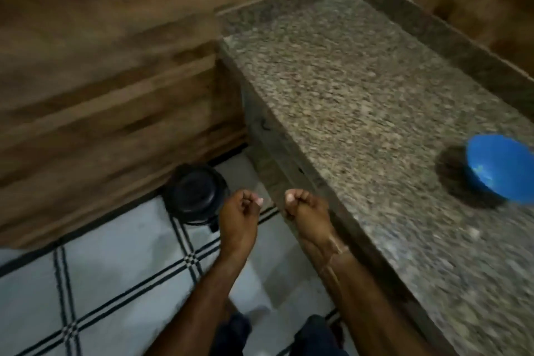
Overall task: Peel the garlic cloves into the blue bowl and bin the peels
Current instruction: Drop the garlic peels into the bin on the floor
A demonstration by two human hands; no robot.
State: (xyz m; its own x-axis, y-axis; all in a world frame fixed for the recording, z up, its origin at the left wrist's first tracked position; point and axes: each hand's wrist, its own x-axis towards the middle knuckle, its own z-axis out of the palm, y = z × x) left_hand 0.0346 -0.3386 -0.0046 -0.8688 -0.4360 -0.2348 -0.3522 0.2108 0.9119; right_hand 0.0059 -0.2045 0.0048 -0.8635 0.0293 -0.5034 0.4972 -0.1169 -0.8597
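Trousers (315, 335): dark, at the bottom edge beneath both forearms.
Left hand (241, 211): fingers curled into a fist with the thumb on top, over the tiled floor (115, 269), just beside the bin (195, 196). Nothing shows between the fingers, so I cannot tell whether it carries peels.
Right hand (303, 208): also fisted, close to the counter (346, 95) edge, contents hidden.
Bin: black, round, against the wooden wall (101, 66). Its lid appears down.
Blue bowl (500, 170): on the granite counter, well apart from both hands. The pale bits inside are too blurred to name.
Step, judged: likely binning peels.
Risk: with the lid down, a fist that loosens early would scatter any papery peels across the floor.
Risk: neither hand is over the bin mouth, so a drop from here would miss.
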